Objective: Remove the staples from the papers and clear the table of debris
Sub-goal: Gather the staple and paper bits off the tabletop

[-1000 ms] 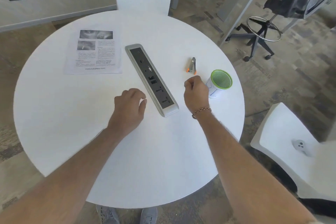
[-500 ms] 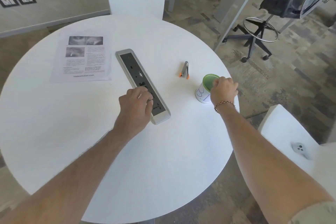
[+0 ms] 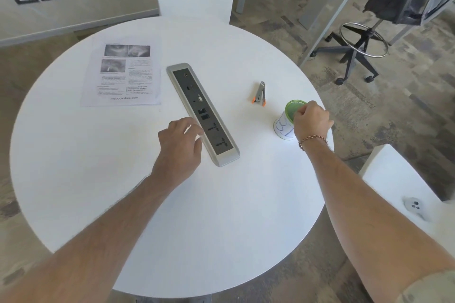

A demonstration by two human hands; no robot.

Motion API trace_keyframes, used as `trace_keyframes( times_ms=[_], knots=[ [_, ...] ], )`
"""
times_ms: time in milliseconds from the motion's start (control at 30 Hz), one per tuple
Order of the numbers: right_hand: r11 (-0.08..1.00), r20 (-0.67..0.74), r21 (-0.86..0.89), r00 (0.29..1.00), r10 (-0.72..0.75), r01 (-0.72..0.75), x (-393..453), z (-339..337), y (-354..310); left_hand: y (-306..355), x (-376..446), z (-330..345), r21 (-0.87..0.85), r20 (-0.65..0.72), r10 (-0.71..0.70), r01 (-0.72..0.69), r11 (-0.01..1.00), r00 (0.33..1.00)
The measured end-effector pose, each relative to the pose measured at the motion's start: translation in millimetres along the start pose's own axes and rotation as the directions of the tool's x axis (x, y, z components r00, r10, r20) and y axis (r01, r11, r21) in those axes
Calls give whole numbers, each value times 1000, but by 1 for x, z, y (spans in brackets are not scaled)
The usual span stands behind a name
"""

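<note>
Nearest on the white desk (image 3: 172,216), the left hand (image 3: 179,145) lies with fingers loosely bent, holding nothing, its fingertips at the edge of the grey socket strip (image 3: 204,115). The right hand (image 3: 311,122) is bunched over the rim of the green cup (image 3: 291,110), and whether it pinches a staple I cannot tell; this looks like dropping debris into the cup. Farther off lie the staple remover (image 3: 259,94) and the papers (image 3: 123,74), so next comes checking them for any remaining staples.

White table (image 3: 123,179); green-rimmed white cup (image 3: 283,125) marked in blue. Orange tips are seen on the grey staple remover (image 3: 259,94). Papers (image 3: 123,76) printed black on white.
</note>
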State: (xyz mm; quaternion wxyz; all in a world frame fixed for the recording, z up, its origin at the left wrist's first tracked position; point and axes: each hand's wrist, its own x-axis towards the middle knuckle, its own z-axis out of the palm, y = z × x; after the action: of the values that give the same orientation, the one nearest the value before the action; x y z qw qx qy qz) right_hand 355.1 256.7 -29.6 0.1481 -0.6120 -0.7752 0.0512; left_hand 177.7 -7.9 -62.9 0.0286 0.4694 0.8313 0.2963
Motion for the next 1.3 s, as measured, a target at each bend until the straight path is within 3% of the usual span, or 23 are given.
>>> trace_keyframes(
  times_ms=[167,267,433,533,633,800,1067,1300],
  knots=[
    [999,-109,-16,993,-43,41,-8,4,-9,-22,-10,-7,45,9,-35,35,998,999],
    [997,-101,45,993,-59,64,-20,7,-20,-37,-18,-14,68,5,-61,60,996,998],
    [943,48,214,962,-270,254,-83,26,-63,-64,-29,-26,52,-4,-209,209,977,978],
    [880,159,259,880,-447,399,-145,42,-94,-78,-39,-32,45,1,-280,280,959,960],
    [826,258,384,812,-524,412,-198,58,-118,-93,-50,-39,48,-10,-307,308,950,952],
    [811,364,408,740,-566,420,-247,75,-145,-107,-66,-49,46,0,-360,359,932,933],
    [824,419,435,729,-542,362,-258,81,-161,-124,-80,-58,38,-13,-366,366,930,931],
    [813,413,422,713,-567,401,-256,81,-163,-130,-84,-60,14,-35,-350,350,937,936]
  ],
)
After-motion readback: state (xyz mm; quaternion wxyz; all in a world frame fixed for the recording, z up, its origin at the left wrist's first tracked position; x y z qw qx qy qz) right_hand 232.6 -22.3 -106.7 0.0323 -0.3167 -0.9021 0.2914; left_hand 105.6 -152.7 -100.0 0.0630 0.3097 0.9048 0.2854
